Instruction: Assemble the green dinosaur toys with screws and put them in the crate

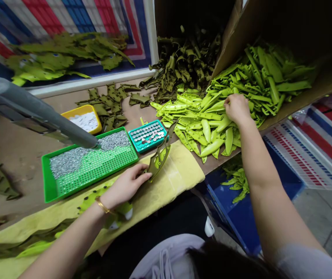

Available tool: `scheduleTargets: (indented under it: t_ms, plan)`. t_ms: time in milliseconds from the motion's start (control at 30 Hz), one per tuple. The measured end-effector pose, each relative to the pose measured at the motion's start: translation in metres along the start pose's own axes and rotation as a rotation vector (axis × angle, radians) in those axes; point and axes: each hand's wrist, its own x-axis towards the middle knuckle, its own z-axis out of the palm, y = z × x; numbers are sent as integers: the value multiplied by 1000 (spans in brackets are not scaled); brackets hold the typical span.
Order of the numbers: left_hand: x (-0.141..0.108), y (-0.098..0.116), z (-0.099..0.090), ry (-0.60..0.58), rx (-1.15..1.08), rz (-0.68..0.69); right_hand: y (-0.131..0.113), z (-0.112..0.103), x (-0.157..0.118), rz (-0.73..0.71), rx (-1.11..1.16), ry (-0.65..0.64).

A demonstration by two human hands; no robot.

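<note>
My left hand (137, 179), with a gold bracelet at the wrist, pinches a curved olive-green plastic part (156, 167) by its near end. The part tilts upward above the yellow pad (180, 164), and some lime green shows along its inner side. Over a heap of lime-green plastic pieces (197, 120), my right hand (238, 108) has its fingers drawn together, touching the heap. What lies between those fingertips is hidden. Under my left forearm rests a green part with dark spots (96, 193) on the pad.
A green perforated tray (96, 166) of small metal pieces, a teal tray (138, 146) of round discs and a yellow tray (98, 120) of white bits stand ahead. A grey tool (50, 112) slants over the green tray. Olive parts (110, 102) lie behind; a cardboard box (226, 35) leans right.
</note>
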Motion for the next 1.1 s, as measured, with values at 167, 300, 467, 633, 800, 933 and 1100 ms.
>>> scheduleTargets:
  t_ms: [167, 300, 467, 633, 800, 933, 1100]
  plan:
    - [-1, -1, 2, -57, 52, 23, -9, -9, 0, -123, -45, -70]
    - [0, -2, 9, -93, 135, 33, -49, -4, 15, -148, 139, 28]
    - [0, -4, 17, -111, 193, 39, -105, 26, 44, -190, 299, -134]
    - [0, -3, 11, -144, 161, 47, -105, 23, 51, -171, 325, -99]
    - [10, -3, 4, -212, 32, -15, -102, -6, -10, -243, 445, -32]
    - [18, -9, 5, -265, -221, -148, -131, -12, -95, -678, 578, -245]
    - [19, -14, 8, -242, -481, -230, -161, 7, -146, -1042, 480, -285]
